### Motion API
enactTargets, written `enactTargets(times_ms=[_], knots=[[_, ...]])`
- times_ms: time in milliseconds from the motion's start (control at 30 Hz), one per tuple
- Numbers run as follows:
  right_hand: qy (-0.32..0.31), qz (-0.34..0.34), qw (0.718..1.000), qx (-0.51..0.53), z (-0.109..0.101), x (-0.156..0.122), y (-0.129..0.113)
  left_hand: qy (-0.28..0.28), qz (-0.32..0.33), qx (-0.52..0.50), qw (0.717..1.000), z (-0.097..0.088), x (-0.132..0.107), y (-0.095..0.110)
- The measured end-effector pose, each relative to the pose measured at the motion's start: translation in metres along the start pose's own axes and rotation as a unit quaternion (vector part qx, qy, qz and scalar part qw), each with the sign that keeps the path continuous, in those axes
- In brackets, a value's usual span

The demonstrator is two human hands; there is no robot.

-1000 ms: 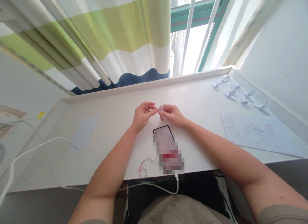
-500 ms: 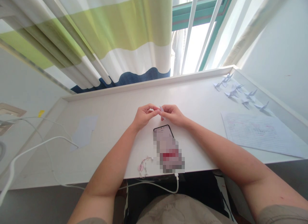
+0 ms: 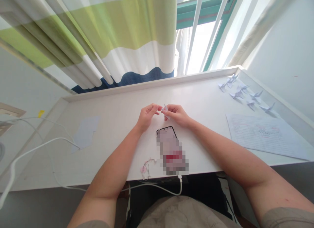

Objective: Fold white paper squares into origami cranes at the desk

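A small piece of folded white paper [image 3: 166,107] stands up from the fingers of my right hand [image 3: 177,114], pinched between thumb and forefinger. My left hand [image 3: 147,115] is just left of it, fingers bent and closed, with its fingertips at the paper's left tip. How much of the paper the left fingers hold is hard to see. Both hands are above the white desk [image 3: 117,123]. Right below them lies a phone [image 3: 169,146] with a blurred-out screen.
Several folded paper cranes [image 3: 236,94] stand at the back right. Written lined sheets [image 3: 265,135] lie at right, and loose white paper [image 3: 85,133] at left. A beaded strap [image 3: 146,169] is beside the phone. White cables [image 3: 36,146] cross the left side; one reaches the phone.
My left fingers have shifted slightly left and turned, with the thumb now higher. More of the folded paper shows above my right hand, its point raised.
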State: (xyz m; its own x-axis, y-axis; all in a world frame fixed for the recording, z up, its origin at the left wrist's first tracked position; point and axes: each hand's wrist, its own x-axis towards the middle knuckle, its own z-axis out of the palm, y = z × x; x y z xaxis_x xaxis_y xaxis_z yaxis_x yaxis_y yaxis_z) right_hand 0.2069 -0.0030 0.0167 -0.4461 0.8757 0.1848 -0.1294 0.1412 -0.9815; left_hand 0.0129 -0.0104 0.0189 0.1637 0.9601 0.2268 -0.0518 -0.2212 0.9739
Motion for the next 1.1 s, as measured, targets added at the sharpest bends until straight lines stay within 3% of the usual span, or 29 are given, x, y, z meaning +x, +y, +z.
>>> enactTargets(times_ms=[300, 467, 600, 867, 1100], knots=[[-0.012, 0.021, 0.999, 0.022, 0.001, 0.001, 0.002, 0.024, -0.004, 0.055, 0.998, 0.002, -0.001, 0.004], [0.015, 0.024, 1.000, 0.004, 0.002, 0.005, 0.014, 0.093, -0.011, 0.091, 0.991, 0.001, 0.002, 0.000], [0.033, 0.007, 0.998, -0.052, 0.001, 0.006, 0.016, 0.100, -0.022, 0.086, 0.991, 0.002, 0.003, -0.003], [0.111, -0.005, 0.994, -0.026, -0.002, 0.007, 0.014, 0.138, -0.017, 0.070, 0.988, 0.001, 0.003, 0.002], [0.071, 0.020, 0.997, 0.008, 0.001, 0.005, 0.011, 0.104, -0.018, 0.082, 0.991, 0.003, 0.001, 0.003]])
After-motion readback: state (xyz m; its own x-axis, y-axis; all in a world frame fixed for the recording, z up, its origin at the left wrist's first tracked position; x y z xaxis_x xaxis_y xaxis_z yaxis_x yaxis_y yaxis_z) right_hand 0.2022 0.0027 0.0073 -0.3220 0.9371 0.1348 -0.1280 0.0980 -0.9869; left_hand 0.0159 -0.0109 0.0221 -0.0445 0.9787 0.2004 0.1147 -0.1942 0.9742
